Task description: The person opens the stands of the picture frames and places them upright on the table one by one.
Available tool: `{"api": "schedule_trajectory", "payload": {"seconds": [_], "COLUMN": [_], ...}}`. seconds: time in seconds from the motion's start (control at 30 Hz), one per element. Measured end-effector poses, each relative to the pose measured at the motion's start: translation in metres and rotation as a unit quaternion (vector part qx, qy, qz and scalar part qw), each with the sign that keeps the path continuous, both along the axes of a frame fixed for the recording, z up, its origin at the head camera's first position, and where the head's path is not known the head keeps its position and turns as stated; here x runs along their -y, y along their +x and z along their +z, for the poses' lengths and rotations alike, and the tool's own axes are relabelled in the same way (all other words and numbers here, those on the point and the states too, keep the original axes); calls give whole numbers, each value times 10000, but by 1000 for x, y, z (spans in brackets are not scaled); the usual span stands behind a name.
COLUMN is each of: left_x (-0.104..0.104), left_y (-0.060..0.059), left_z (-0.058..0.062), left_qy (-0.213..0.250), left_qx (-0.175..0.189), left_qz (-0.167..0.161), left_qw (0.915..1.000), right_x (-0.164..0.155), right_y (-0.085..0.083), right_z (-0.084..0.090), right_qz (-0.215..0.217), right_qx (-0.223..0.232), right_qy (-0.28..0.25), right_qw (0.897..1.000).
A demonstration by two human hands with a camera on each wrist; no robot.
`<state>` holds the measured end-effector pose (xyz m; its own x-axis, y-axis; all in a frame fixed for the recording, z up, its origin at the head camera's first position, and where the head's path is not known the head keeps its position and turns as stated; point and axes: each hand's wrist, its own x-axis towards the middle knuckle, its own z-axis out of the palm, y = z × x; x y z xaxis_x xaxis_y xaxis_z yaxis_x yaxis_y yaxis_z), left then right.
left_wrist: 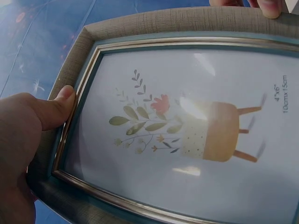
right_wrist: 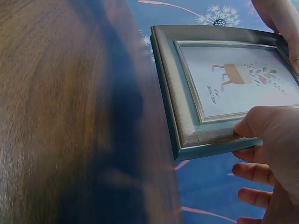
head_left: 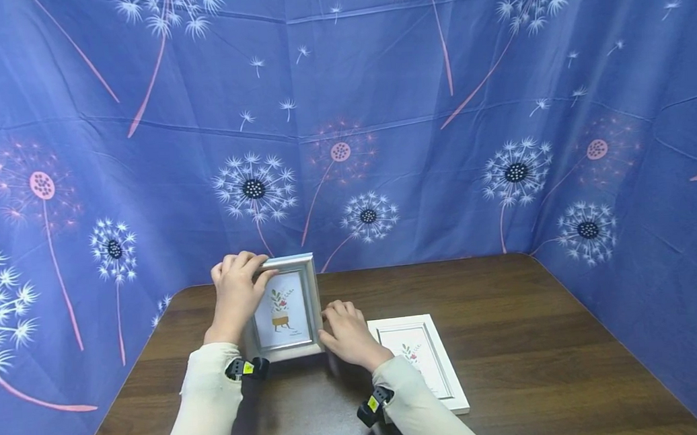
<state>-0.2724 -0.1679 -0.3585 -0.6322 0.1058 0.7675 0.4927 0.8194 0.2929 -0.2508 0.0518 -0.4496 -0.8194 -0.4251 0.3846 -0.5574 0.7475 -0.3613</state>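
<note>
A grey-green picture frame (head_left: 286,308) with a plant print stands upright on the dark wooden table (head_left: 513,314). My left hand (head_left: 236,294) grips its top left corner, thumb (left_wrist: 58,106) on the front edge of the frame (left_wrist: 187,116). My right hand (head_left: 346,335) holds the lower right corner, thumb (right_wrist: 261,122) pressed on the frame (right_wrist: 201,93) front and fingers curled behind. A second, white frame (head_left: 422,360) lies flat on the table right of my right hand, partly hidden by the sleeve.
Blue cloth with dandelion prints (head_left: 377,107) walls the table at the back and both sides. Bare table surface stretches to the right and back right. Both wrists wear small black cameras (head_left: 246,368).
</note>
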Motion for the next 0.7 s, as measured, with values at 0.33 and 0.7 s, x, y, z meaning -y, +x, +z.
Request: {"api": "schedule_trajectory", "payload": {"seconds": [0.33,0.7], "left_x": [7,12], "left_y": [-3,-8], "left_z": [-7,-19], "left_qy": [-33,-10], "left_qx": [540,558], "left_qz": [267,268], "left_qw": [9982,9981], "right_x": [13,21], "right_y": [-5,-8], "right_z": [-8,-20], "right_qz": [-50,-112], "right_qx": [143,223], "right_qy": [52,82], "right_qw": [9999,9997]}}
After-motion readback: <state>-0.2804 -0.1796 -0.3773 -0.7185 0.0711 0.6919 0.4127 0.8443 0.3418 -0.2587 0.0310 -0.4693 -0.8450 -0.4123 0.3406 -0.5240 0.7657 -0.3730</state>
